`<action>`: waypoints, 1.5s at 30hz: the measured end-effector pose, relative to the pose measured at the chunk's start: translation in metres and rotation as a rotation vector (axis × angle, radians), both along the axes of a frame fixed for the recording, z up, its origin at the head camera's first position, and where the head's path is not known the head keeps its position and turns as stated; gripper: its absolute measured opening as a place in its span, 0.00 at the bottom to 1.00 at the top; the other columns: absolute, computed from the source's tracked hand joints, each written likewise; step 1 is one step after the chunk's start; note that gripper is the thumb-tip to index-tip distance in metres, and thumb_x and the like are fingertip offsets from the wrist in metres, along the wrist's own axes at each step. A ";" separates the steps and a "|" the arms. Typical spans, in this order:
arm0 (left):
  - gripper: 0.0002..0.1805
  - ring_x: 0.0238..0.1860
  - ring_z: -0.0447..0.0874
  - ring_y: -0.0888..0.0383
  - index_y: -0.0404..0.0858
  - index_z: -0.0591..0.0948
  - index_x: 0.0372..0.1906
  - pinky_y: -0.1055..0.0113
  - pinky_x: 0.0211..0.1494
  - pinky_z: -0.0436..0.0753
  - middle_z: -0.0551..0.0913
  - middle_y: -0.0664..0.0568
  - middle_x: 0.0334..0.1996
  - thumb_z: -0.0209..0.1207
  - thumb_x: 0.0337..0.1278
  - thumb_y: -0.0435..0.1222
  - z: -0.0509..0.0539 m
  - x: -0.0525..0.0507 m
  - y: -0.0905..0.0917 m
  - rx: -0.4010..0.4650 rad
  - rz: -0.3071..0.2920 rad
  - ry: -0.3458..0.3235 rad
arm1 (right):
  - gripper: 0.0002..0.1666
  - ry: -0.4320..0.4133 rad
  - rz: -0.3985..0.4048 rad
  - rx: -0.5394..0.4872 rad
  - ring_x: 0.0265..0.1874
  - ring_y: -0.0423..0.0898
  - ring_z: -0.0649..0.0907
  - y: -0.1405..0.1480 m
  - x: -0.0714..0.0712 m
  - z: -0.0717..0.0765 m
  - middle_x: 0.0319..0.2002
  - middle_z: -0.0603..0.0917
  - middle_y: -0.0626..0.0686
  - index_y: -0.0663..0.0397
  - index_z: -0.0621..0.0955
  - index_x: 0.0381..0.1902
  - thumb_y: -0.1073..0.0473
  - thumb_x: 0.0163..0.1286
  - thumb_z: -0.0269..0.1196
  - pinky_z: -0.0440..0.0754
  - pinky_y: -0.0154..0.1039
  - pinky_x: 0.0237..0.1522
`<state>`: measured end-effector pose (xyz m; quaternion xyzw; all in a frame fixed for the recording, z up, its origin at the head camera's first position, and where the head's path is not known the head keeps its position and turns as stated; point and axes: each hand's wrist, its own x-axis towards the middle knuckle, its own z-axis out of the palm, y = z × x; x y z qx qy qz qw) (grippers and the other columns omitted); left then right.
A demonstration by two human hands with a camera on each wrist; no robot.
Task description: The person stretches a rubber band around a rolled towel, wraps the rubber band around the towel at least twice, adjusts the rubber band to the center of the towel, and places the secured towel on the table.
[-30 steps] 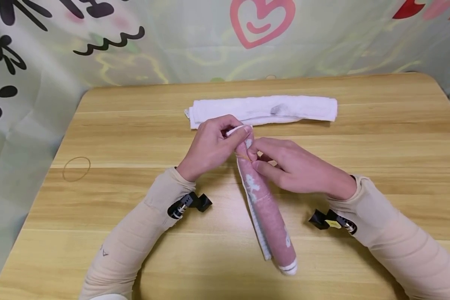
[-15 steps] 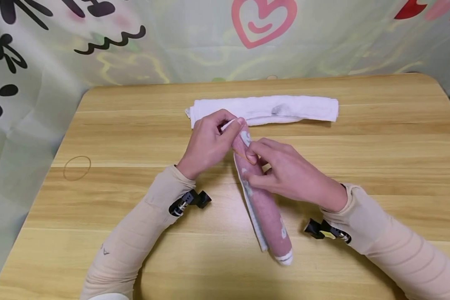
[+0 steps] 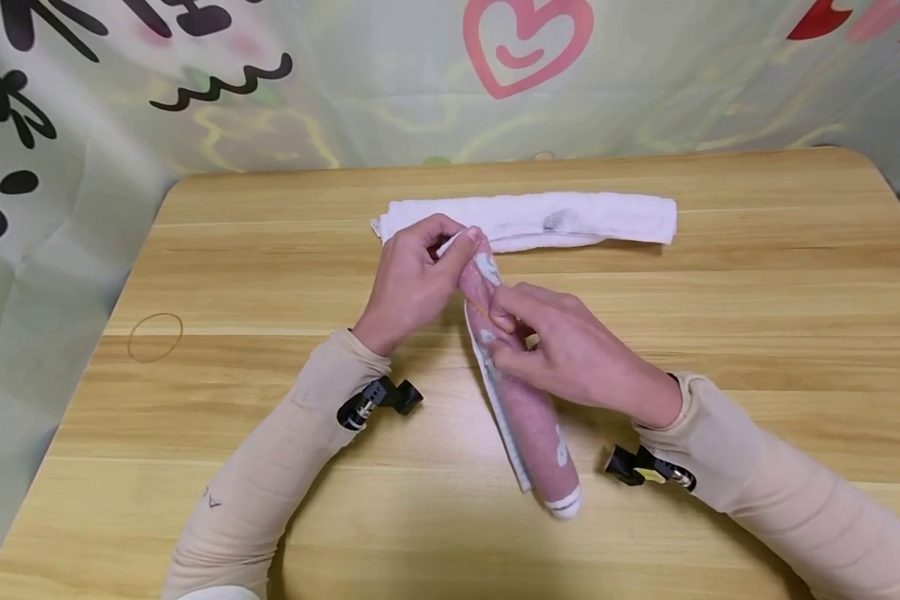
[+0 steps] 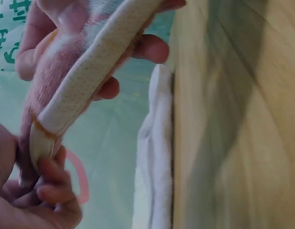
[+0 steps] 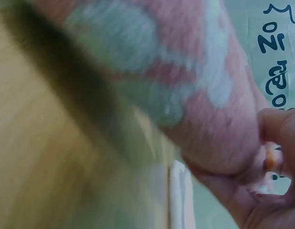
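Observation:
A rolled pink towel [image 3: 536,425] with pale patches slants from the head view's middle toward the near edge. My left hand [image 3: 417,279] pinches its far end between thumb and fingers. A thin orange-brown rubber band [image 4: 44,130] goes around the roll near that end. My right hand [image 3: 570,346] grips the roll just below, its curled fingers at the band. In the right wrist view the pink roll [image 5: 219,129] fills the upper middle. The right fingertips are partly hidden behind the roll.
A folded white towel [image 3: 607,218] with a grey smudge lies across the far part of the wooden table [image 3: 270,250], just beyond the left hand. Another rubber band [image 3: 155,337] lies at the table's left. A printed curtain [image 3: 390,83] hangs behind.
Both hands have shifted up and left with the pink roll, whose near end has moved away from the table's front. The band sits more slanted, drawn toward the near end by the right fingers.

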<state>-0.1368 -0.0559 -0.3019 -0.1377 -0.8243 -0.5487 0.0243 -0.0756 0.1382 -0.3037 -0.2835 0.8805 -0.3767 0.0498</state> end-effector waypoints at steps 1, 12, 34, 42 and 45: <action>0.11 0.30 0.77 0.61 0.38 0.87 0.38 0.70 0.34 0.75 0.88 0.49 0.33 0.61 0.72 0.42 -0.001 0.000 0.001 0.021 -0.012 -0.010 | 0.13 -0.018 0.000 -0.025 0.29 0.42 0.74 0.000 -0.001 -0.001 0.29 0.73 0.48 0.48 0.70 0.32 0.66 0.61 0.65 0.72 0.31 0.26; 0.24 0.38 0.78 0.60 0.32 0.73 0.68 0.69 0.41 0.79 0.81 0.54 0.41 0.49 0.73 0.39 0.001 -0.003 -0.007 0.444 -0.430 -0.295 | 0.15 -0.458 0.106 -0.545 0.35 0.44 0.86 0.015 -0.013 -0.008 0.44 0.81 0.53 0.58 0.66 0.37 0.79 0.59 0.55 0.86 0.35 0.33; 0.08 0.28 0.79 0.63 0.41 0.76 0.37 0.69 0.34 0.83 0.88 0.57 0.38 0.65 0.64 0.33 0.003 0.000 -0.002 0.370 -0.342 -0.231 | 0.12 -0.096 -0.146 -0.423 0.42 0.40 0.89 0.013 -0.005 0.013 0.46 0.85 0.51 0.61 0.75 0.50 0.66 0.73 0.65 0.90 0.35 0.41; 0.11 0.21 0.77 0.66 0.41 0.72 0.34 0.68 0.30 0.83 0.83 0.56 0.28 0.64 0.66 0.31 0.005 0.003 0.002 0.403 -0.276 -0.159 | 0.11 -0.016 -0.148 -0.344 0.48 0.34 0.87 0.012 -0.004 0.013 0.50 0.88 0.52 0.58 0.82 0.50 0.65 0.71 0.68 0.89 0.33 0.47; 0.10 0.19 0.74 0.66 0.40 0.72 0.34 0.70 0.28 0.79 0.80 0.58 0.25 0.64 0.66 0.30 0.006 0.004 0.002 0.392 -0.278 -0.133 | 0.11 -0.021 -0.155 -0.304 0.49 0.33 0.87 0.013 -0.004 0.015 0.51 0.89 0.51 0.55 0.83 0.51 0.63 0.71 0.68 0.89 0.33 0.47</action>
